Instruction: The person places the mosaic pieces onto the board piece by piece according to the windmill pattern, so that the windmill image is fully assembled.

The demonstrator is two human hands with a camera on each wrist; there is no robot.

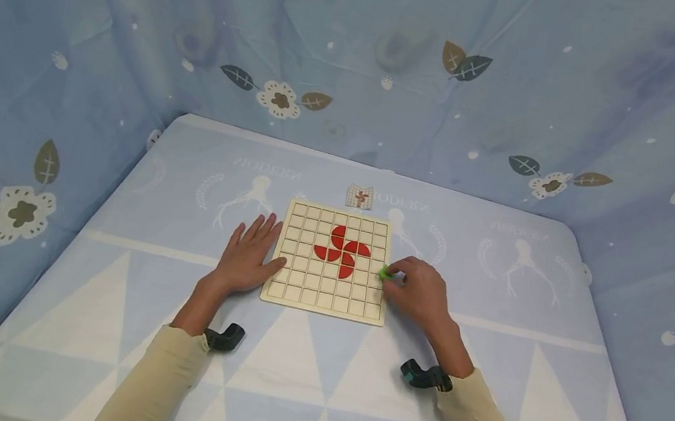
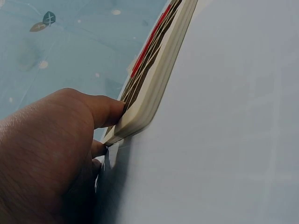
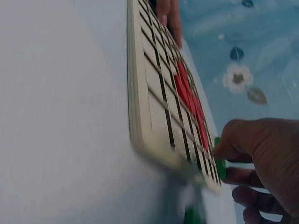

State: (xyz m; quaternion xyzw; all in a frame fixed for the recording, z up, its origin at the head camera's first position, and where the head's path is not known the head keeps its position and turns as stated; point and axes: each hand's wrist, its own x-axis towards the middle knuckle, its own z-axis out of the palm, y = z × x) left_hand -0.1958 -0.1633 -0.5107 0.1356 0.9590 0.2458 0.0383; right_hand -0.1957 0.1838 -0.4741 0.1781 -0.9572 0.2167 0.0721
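Observation:
A square wooden grid board (image 1: 303, 292) lies on the table, with several red pieces (image 1: 347, 262) forming a pinwheel near its middle. My left hand (image 1: 245, 259) lies at the board's left side, fingers straight and spread, thumb resting on its edge. In the left wrist view, that thumb presses the board's rim (image 2: 145, 107) near a corner. At the right edge, my right hand (image 1: 420, 290) pinches a small green piece (image 1: 385, 273) between thumb and fingers. The right wrist view shows the green piece (image 3: 219, 158) right by the board's surface, partly hidden by the thumb.
Behind the board lies a small card (image 1: 359, 197) printed with a red pinwheel on a grid. A patterned cloth (image 1: 282, 375) covers the table, and blue floral curtains (image 1: 358, 62) surround it. A blurred green patch (image 3: 191, 215) shows low in the right wrist view.

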